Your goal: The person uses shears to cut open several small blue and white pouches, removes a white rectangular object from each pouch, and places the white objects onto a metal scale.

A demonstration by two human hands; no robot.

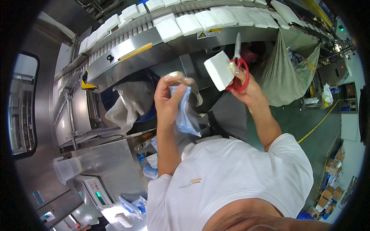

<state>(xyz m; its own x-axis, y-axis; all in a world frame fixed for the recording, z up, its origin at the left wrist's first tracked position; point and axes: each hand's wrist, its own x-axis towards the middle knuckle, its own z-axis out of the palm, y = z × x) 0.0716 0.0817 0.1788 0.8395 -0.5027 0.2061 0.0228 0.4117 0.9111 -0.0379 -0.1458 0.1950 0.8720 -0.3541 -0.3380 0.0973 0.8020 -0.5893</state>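
Note:
My left hand (166, 101) is closed on a limp blue and clear plastic wrapper (186, 120), pinched at its top between thumb and fingers. The wrapper hangs down in front of my body. To its right, my right hand (249, 89) holds a pair of red-handled scissors (245, 71), blades pointing up and away. The same hand also grips a thick white folded pad (218, 71), tilted beside the scissors. Pale, shiny coverings show on some fingertips of both hands. Beyond them, white folded pads (189, 25) lie in a row on a roller conveyor (144, 27).
The conveyor's metal side rail (131, 54) curves across in front of me. Below it stands a blue bin with a white plastic liner (129, 102). A greenish cloth sack (283, 77) hangs at the right. At lower left are a steel table (111, 158), a scale (96, 192) and a plastic jug (68, 169).

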